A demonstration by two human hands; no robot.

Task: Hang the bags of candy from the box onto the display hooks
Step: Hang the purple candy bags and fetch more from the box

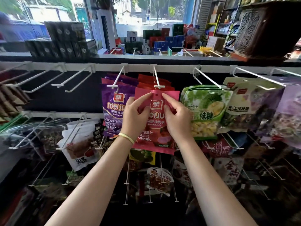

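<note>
Both hands pinch one pink candy bag (155, 121): the left hand (136, 117) grips its left edge, the right hand (176, 119) its right, forefingers up beside the punched hole. The bag reads "yake" and "Gummy jelly". Its top sits just below the tip of a white hook (156, 79) carrying red bags (153, 81); purple "yake" bags (112, 110) hang left.

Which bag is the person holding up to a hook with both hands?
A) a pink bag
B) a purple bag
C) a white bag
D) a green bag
A: both the left hand and the right hand pinch the pink bag near its top, its hang hole just below the tip of the hook; the purple bag and green bag already hang beside it.
</note>
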